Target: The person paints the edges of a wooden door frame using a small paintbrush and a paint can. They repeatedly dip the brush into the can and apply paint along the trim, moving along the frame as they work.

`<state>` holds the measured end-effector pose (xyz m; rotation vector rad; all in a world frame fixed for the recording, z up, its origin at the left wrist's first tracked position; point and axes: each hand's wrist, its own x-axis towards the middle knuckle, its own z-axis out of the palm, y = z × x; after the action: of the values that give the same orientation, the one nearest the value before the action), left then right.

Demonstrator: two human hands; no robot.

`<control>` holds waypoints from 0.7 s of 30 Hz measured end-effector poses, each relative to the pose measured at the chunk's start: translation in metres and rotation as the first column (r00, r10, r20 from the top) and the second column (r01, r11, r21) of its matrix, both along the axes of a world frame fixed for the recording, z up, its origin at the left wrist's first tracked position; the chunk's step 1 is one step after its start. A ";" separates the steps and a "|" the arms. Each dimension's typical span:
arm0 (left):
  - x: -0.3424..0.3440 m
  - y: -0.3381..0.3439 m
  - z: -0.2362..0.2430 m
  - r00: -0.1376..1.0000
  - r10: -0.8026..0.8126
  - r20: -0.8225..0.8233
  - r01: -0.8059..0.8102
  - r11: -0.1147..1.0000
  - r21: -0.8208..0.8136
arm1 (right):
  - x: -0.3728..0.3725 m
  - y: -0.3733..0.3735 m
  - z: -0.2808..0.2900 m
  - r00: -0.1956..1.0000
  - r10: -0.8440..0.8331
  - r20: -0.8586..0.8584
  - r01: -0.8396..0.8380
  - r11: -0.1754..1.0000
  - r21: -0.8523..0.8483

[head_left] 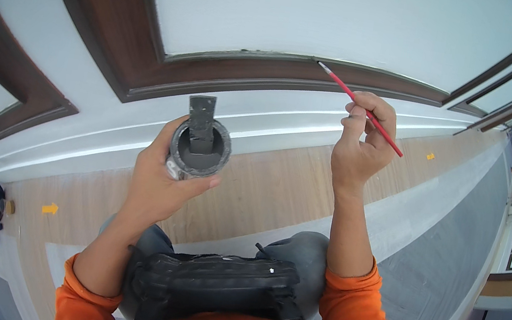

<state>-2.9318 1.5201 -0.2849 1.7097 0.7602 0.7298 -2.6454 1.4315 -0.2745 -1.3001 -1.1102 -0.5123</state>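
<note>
Nearest me, a black chest pack [217, 281] sits between my orange sleeves [355, 316]. My left hand [156, 178] wraps a small grey paint can [199, 149], fingers curled around its wall, thumb at the rim, a flat stir stick [200, 121] standing in it. My right hand [360, 143], up and to the right, pinches a thin red-handled brush [358, 106]. Its long axis slants up-left, the tip touching or just short of the dark brown wall moulding [270, 72]. The can lies lower left of the brush.
</note>
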 end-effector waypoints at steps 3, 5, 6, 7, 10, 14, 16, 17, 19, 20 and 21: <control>-0.001 0.000 0.000 1.000 -0.004 -0.002 0.004 1.000 -0.014 | -0.011 0.002 0.004 0.998 0.036 0.049 -0.033 0.998 -0.062; -0.002 0.000 -0.001 1.000 -0.011 0.020 0.012 0.999 -0.039 | -0.010 0.001 0.007 0.999 -0.015 0.033 0.017 0.997 -0.073; -0.003 0.001 -0.002 1.000 -0.012 0.021 0.013 0.999 -0.035 | -0.007 -0.001 0.004 1.000 -0.004 0.012 0.005 0.999 -0.053; -0.002 0.001 -0.003 1.000 -0.013 0.023 0.014 0.999 -0.031 | -0.007 -0.001 0.004 1.000 0.006 -0.008 -0.007 0.999 -0.034; 0.000 0.002 -0.004 1.000 -0.014 0.027 0.015 1.000 -0.016 | -0.024 0.001 0.008 0.983 0.183 0.030 -0.180 0.981 -0.075; -0.001 0.002 -0.002 1.000 -0.016 -0.001 0.016 1.000 0.016 | -0.034 0.014 0.008 0.971 0.204 0.125 -0.189 0.974 -0.122; -0.002 0.001 -0.002 1.000 -0.013 0.008 0.013 1.000 0.000 | -0.033 0.014 0.009 0.982 0.138 0.132 -0.125 0.987 -0.100; -0.003 0.001 -0.001 1.000 -0.009 0.013 0.009 1.000 -0.007 | -0.032 0.012 0.008 0.983 0.158 0.091 -0.150 0.984 -0.091; -0.003 0.000 0.002 1.000 0.001 -0.013 -0.001 1.000 0.006 | -0.032 0.010 0.005 0.981 0.195 0.008 -0.194 0.978 -0.072; -0.003 0.000 0.003 1.000 0.003 -0.025 -0.003 1.000 0.012 | -0.032 0.011 0.007 0.975 0.215 0.055 -0.209 0.973 -0.103; -0.002 0.000 0.003 1.000 0.003 -0.029 -0.003 1.000 0.012 | -0.036 0.012 0.008 0.969 0.238 0.068 -0.228 0.966 -0.124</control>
<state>-2.9341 1.5202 -0.2816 1.7341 0.7798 0.7140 -2.6812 1.4439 -0.2661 -1.2353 -1.3591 -0.3319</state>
